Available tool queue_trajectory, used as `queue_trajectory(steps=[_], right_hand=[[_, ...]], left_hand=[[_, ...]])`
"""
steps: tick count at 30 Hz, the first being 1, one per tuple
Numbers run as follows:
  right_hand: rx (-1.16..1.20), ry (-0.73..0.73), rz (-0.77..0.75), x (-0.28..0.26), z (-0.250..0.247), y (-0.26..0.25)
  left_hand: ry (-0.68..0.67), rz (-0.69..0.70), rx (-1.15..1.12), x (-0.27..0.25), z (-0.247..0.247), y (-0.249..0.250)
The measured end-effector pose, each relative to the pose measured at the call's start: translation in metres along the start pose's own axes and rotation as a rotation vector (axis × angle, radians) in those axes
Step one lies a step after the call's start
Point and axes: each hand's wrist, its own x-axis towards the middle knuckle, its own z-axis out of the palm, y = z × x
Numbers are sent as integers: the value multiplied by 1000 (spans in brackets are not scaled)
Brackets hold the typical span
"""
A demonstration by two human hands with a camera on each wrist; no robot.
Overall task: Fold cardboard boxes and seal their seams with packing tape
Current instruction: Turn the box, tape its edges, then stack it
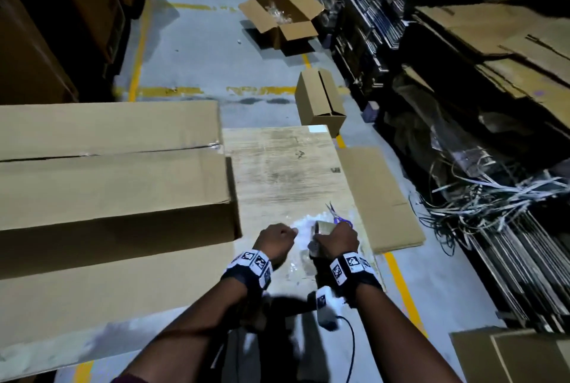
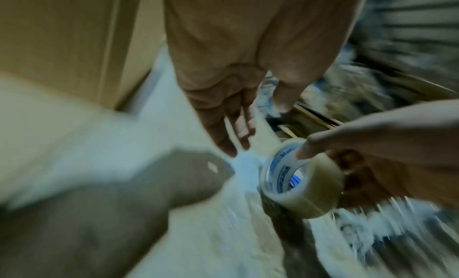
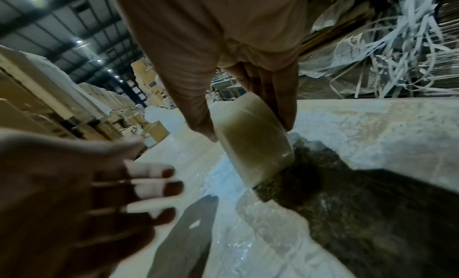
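The big cardboard box [image 1: 114, 173] lies on its side across the left of the tabletop [image 1: 283, 166], its flaps folded shut and its long centre seam facing up, with a glint of tape at the seam's right end only. By the look of it the seam is not yet sealed along its length.

Just right of the box's near corner, the right hand [image 1: 337, 239] holds the roll of clear packing tape [image 1: 322, 228] low over the tabletop, thumb on one side of the roll and fingers on the other. The left hand [image 1: 276, 239] sits just beside it with fingers curled. Its grip seems to pinch toward the roll, perhaps at a free end of tape, but blur hides whether anything is between the fingertips.

A pair of purple-handled scissors [image 1: 337, 216] lies on the tabletop just beyond the roll.

The step in hand looks like drawing out a length of tape. To do it well, the person would keep the roll steady in the right hand, pull the end out straight and taut so it does not fold onto itself, then carry it to the seam's end and press it down centred over the gap.

Blue printing runs round the inside of the roll's core, too blurred to read.
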Motion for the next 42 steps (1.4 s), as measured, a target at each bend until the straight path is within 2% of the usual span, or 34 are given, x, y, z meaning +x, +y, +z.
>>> queue_trajectory(steps=[2, 3, 6, 8, 11, 15, 19, 23, 26, 29, 34, 39, 42], right_hand=[[20, -27, -9, 1, -3, 9], [30, -29, -23, 2, -4, 13], [87, -18, -113, 10, -5, 29], [127, -24, -161, 15, -11, 42], [177, -63, -233, 18, -23, 59], [231, -67, -336, 16, -48, 73], [381, -158, -430, 11, -79, 78], [461, -123, -566, 6, -100, 67], [577, -163, -637, -4, -112, 46], [674, -236, -708, -19, -120, 20], [769, -331, -751, -41, -111, -22], [833, -313, -771, -77, -97, -91], [901, -304, -730, -102, -87, -124]], left_hand=[[-87, -122, -69, 16, 25, -1], [-110, -200, -193, 23, 36, 2], [-121, -360, -772, 39, 56, 24], [-159, -438, -954, 50, 61, 40], [-203, -498, -1145, 59, 66, 56], [-155, -483, -1310, 60, 66, 72], [-80, -325, -1216, 57, 39, 94], [92, -98, -928, 47, -5, 120], [161, -10, -741, 35, -45, 138], [212, 31, -630, 21, -89, 147], [303, 164, -593, 2, -149, 150], [530, 201, -334, 14, -220, 128], [574, 187, -270, 29, -270, 105]])
